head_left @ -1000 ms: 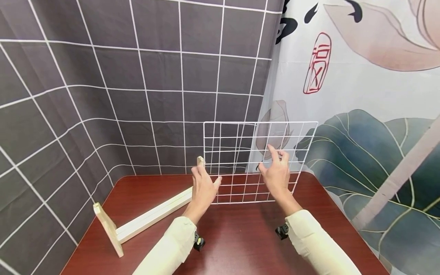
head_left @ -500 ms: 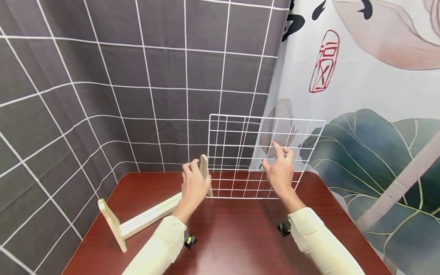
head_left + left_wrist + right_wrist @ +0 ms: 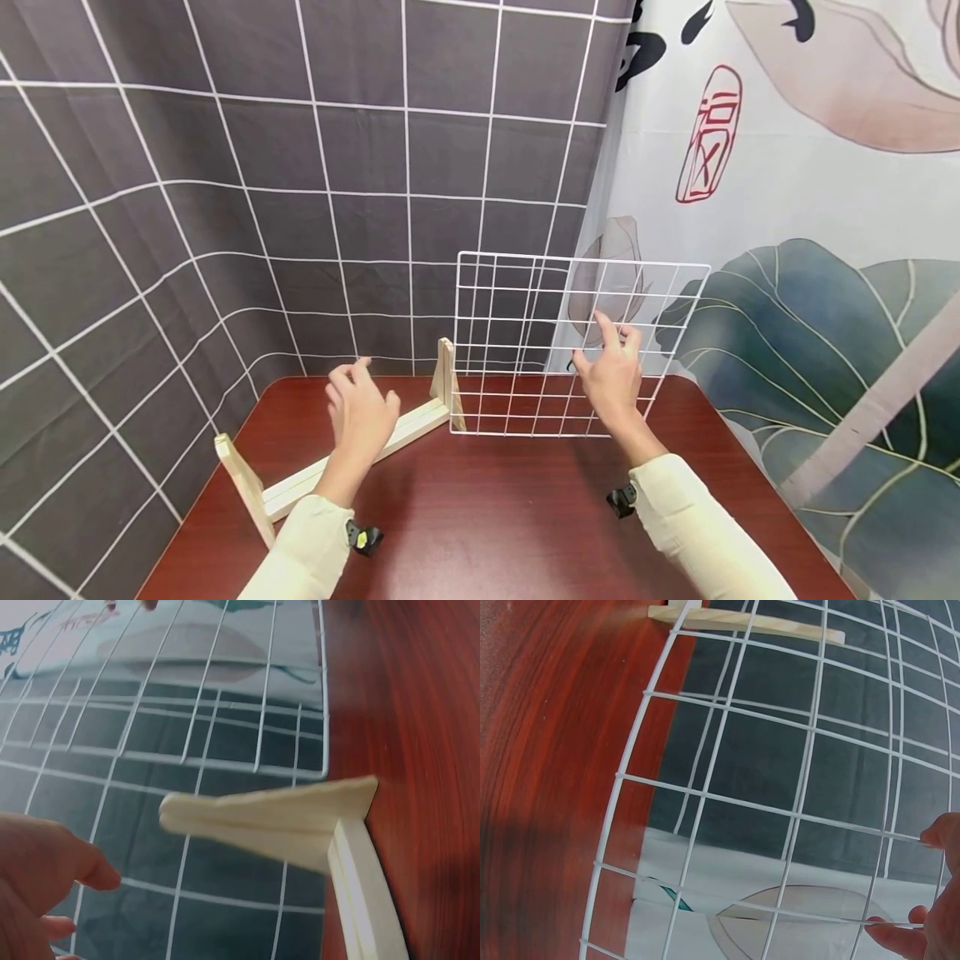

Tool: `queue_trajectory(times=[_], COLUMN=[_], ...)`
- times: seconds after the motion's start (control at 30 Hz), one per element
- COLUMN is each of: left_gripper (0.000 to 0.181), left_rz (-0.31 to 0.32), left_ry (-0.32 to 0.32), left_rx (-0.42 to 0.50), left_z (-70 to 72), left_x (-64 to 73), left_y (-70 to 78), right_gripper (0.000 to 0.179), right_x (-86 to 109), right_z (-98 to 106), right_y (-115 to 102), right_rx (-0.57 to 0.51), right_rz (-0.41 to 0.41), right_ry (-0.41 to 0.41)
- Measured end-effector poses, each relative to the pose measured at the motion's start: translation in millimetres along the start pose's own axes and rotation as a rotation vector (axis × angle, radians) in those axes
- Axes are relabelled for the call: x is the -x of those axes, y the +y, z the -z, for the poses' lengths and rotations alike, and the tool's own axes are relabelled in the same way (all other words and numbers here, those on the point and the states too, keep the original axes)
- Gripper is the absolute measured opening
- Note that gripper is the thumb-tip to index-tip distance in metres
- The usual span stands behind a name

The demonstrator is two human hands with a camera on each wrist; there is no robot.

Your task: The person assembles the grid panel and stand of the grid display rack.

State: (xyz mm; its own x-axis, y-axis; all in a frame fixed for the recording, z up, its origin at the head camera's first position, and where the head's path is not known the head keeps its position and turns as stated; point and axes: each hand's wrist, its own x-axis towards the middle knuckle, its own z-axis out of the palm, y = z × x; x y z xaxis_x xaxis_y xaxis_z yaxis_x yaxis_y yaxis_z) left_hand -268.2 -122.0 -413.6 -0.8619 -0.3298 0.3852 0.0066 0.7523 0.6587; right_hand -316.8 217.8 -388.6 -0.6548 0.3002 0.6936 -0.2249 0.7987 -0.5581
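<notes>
Left hand [image 3: 362, 417] loose, right hand [image 3: 613, 375] gripping the wire grid [image 3: 551, 346].
I see left fingers parted near the wooden stand [image 3: 412, 428]; grid just beside its right end; on the white curtain [image 3: 648, 171], a red seal [image 3: 709, 135] I can't read.

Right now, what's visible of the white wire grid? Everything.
The white wire grid is a flat rectangular panel of thin crossing rods, apparently metal, with see-through cells. It stands roughly upright, the right hand gripping its right half. In the head view its lower left overlaps the wooden stand; whether it touches that or the table I can't tell.
</notes>
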Motion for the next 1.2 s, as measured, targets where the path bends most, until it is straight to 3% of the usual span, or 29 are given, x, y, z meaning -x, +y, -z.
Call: queue_trajectory(times=[0.37,0.47,0.57,0.7,0.93,1.13,1.2], left_gripper=[0.065,0.068,0.074,0.080,0.079,0.082,0.077], left_rz=[-0.040,-0.018,0.045,0.116,0.156,0.317,0.340], left_ry=[0.196,0.268,0.307,0.310,0.313,0.262,0.245], left_rx=[-0.039,-0.046,-0.048,-0.052,-0.039,0.041,0.068], left_z=[26.8,33.4,41.5,53.1,71.7,85.3,88.8], left_x=[3.3,2.4,1.8,3.1,6.7,14.3,17.6], left_y=[-38.3,-49.9,-60.5,-70.5,-81.1,-99.9,-105.7], right_gripper=[0.069,0.069,0.069,0.069,0.069,0.070,0.070], right_x=[0.4,0.9,1.0,0.5,-0.9,0.1,0.8], right_z=[0,-1,-1,-1,-3,-4,-5], right_y=[2,3,2,2,2,3,4], right_rx=[0.004,0.004,0.003,0.007,-0.005,-0.005,-0.001], right_rz=[-0.013,-0.008,-0.007,-0.002,0.015,0.005,0.001], right_ry=[-0.015,-0.013,-0.013,-0.002,0.021,0.016,0.013])
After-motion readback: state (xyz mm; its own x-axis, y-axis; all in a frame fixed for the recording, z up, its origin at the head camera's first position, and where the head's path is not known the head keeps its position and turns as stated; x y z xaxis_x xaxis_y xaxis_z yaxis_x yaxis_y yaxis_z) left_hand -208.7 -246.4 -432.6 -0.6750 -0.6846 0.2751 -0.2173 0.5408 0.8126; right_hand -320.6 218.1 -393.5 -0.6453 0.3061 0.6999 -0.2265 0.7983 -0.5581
